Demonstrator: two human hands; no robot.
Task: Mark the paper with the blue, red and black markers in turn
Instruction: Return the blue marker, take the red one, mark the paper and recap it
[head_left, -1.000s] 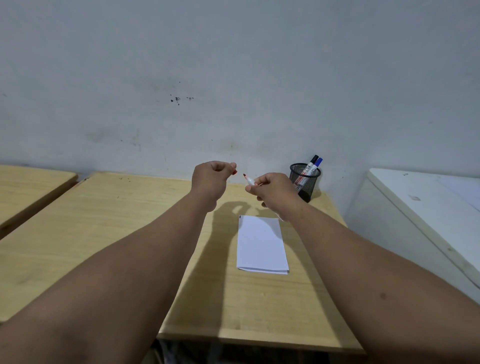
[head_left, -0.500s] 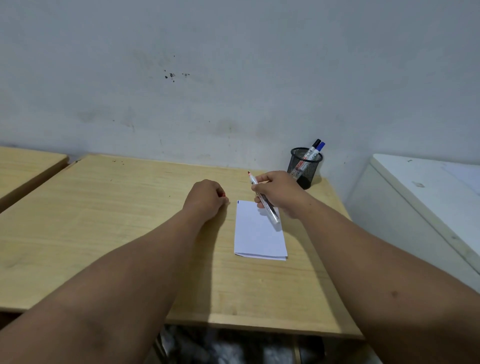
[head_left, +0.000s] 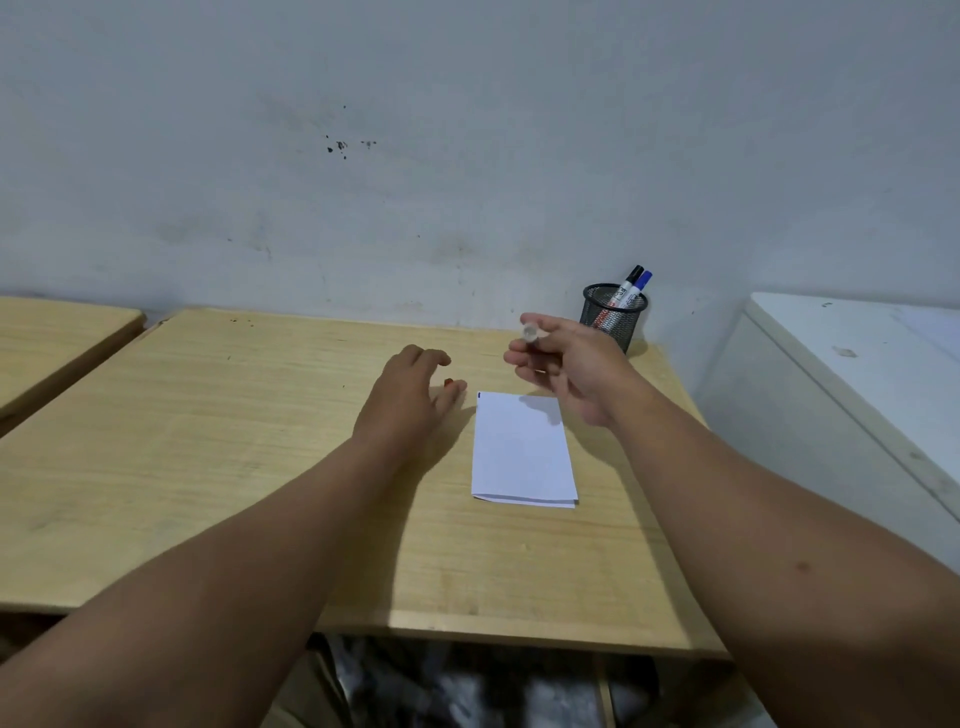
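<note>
Left hand (head_left: 410, 400) is resting on the desk (head_left: 208, 441), fingers loosely apart, the red cap (head_left: 448, 383) lying at its fingertips. Paper (head_left: 522, 449) is lying flat just right of it: thin, floppy, likely to slide unless pinned. Right hand (head_left: 566, 364) is hovering above, fingers pinching the red marker (head_left: 531, 332), seen end-on; light, rigid, best gripped mid-barrel. Black marker (head_left: 630, 280) and blue marker (head_left: 641, 283) are standing in the mesh cup (head_left: 613, 317).

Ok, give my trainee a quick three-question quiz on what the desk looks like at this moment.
1. True or false: the paper lies flat on the desk.
2. How many markers stand in the mesh cup?
3. Which hand holds a marker above the paper: A left hand, B right hand?

Key: 1 true. 2 two, a black-capped marker and a blue-capped marker. 3 B.
</note>
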